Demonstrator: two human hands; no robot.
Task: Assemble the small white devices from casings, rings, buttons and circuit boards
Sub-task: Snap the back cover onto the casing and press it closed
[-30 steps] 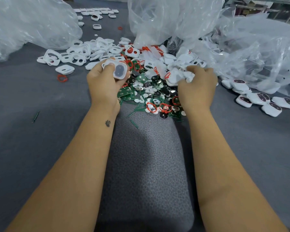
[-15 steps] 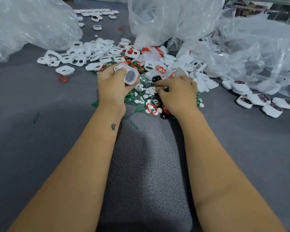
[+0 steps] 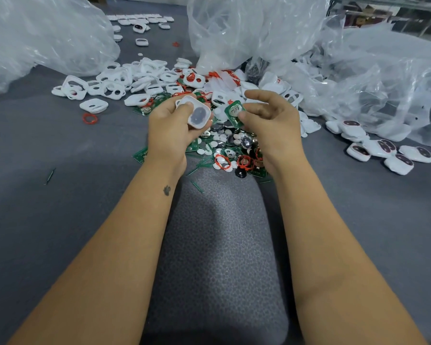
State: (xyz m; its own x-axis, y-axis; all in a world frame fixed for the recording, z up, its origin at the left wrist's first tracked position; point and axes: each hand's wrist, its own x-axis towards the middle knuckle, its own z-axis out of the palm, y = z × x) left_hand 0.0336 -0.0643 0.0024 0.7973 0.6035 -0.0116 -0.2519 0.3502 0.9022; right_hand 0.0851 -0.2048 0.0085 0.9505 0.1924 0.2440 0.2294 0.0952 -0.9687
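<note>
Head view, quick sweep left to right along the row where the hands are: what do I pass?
Lone red ring → loose white casing → left hand holding a white casing → green circuit board pinched by the right hand → finished white devices.

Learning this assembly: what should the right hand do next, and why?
Probably bring the board across into the casing. The right hand pinches the board beside it, and the left hand holds the casing turned towards it.
</note>
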